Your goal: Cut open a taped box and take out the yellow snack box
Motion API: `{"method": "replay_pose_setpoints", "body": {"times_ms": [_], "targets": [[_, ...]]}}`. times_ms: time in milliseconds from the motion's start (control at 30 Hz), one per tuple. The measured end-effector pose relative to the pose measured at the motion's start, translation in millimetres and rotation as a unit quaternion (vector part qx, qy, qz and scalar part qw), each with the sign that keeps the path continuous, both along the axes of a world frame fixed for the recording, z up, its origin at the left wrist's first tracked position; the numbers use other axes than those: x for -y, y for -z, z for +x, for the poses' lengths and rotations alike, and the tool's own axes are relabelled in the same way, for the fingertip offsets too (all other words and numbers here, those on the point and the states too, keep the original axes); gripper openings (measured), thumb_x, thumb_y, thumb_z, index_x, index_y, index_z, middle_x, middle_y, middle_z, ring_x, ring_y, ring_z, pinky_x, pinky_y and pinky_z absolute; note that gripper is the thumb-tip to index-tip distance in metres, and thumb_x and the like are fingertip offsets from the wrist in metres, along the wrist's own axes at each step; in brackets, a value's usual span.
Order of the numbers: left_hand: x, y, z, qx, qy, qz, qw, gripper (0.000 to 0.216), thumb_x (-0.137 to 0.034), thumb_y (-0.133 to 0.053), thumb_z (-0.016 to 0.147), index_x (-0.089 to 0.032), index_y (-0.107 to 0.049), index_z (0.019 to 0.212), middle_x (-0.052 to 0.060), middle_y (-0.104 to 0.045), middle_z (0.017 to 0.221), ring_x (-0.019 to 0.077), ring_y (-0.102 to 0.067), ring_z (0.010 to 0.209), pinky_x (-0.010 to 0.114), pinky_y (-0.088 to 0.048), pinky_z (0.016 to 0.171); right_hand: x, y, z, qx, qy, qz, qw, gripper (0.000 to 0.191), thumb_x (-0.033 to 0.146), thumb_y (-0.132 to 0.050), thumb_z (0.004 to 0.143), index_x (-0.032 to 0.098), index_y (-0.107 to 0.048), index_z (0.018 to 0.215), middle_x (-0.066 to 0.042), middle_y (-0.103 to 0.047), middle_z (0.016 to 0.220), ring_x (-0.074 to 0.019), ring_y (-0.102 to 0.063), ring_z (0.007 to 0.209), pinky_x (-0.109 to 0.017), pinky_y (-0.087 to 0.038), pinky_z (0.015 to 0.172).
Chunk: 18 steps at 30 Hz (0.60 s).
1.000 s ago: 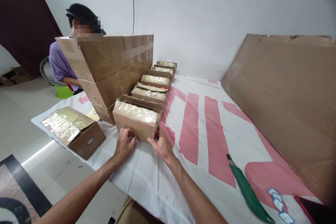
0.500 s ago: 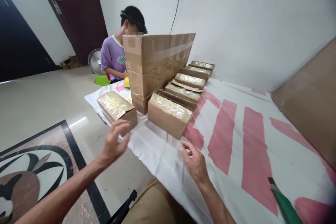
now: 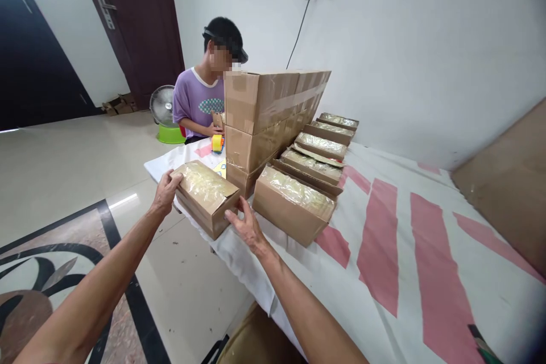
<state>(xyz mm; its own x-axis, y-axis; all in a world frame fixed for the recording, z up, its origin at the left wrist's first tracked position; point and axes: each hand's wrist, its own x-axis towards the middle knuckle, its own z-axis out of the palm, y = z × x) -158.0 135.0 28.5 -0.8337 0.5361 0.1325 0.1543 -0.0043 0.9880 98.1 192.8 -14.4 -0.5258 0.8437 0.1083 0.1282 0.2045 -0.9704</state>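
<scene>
I hold a small cardboard box (image 3: 206,197) with both hands at the near corner of the worktop (image 3: 384,250), just left of the tall box stack (image 3: 267,119). Its top is covered with shiny clear tape. My left hand (image 3: 165,193) clamps its far end, and my right hand (image 3: 243,222) presses its near side, fingers together. I can read no writing on it.

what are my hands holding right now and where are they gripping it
Both hands grip the taped cardboard box at the table's corner: left hand on its far-left end, right hand at its near-right end.
</scene>
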Motion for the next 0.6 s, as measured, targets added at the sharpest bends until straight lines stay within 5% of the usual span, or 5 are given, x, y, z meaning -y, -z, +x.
{"method": "replay_pose_setpoints", "body": {"times_ms": [167,267,333,433,600], "targets": [[67,-7.9,64,-0.001,0.024,-0.034,0.999,0.067,-0.058,-0.064,0.068,-0.019,-0.059,0.122,0.005,-0.066,0.117,0.0333,-0.058,0.121,0.058,-0.038,0.118,49,7.6,37,-0.048,0.050,0.037,0.997,0.069,0.042,-0.064,0.089,0.021,-0.044,0.152,-0.012,-0.058,0.147,-0.0264,-0.056,0.133,-0.036,-0.058,0.094],[112,-14.6,110,-0.095,0.033,-0.155,0.983,0.054,-0.067,-0.059,0.079,-0.034,-0.061,0.122,-0.004,-0.067,0.116,0.0363,-0.055,0.127,0.064,-0.034,0.120,83,5.8,93,-0.028,0.091,0.082,0.992,0.064,0.042,-0.061,0.093,0.029,-0.044,0.153,-0.006,-0.057,0.149,-0.0251,-0.056,0.133,-0.034,-0.057,0.094],[133,-8.7,143,-0.104,0.102,-0.163,0.976,0.055,-0.071,-0.058,0.080,-0.042,-0.058,0.127,-0.006,-0.067,0.120,0.0375,-0.056,0.128,0.064,-0.038,0.119,102,2.4,140,-0.030,0.117,0.088,0.989,0.060,0.044,-0.057,0.096,0.029,-0.045,0.153,-0.006,-0.055,0.152,-0.0262,-0.056,0.134,-0.036,-0.056,0.097],[148,12.6,198,-0.057,0.208,-0.134,0.967,0.074,-0.071,-0.067,0.073,-0.037,-0.053,0.138,0.001,-0.069,0.125,0.0376,-0.066,0.113,0.059,-0.057,0.099,128,-1.6,215,-0.043,0.176,0.053,0.982,0.056,0.051,-0.050,0.099,0.028,-0.050,0.150,-0.006,-0.056,0.152,-0.0286,-0.057,0.133,-0.040,-0.053,0.102],[133,26.7,296,-0.082,0.368,-0.053,0.925,0.071,-0.058,-0.065,0.085,-0.027,-0.047,0.146,0.012,-0.060,0.143,0.0336,-0.064,0.121,0.049,-0.056,0.101,157,-0.1,319,-0.106,0.305,0.003,0.946,0.062,0.066,-0.044,0.098,0.028,-0.054,0.146,-0.008,-0.066,0.139,-0.0332,-0.064,0.125,-0.046,-0.057,0.097]]}}
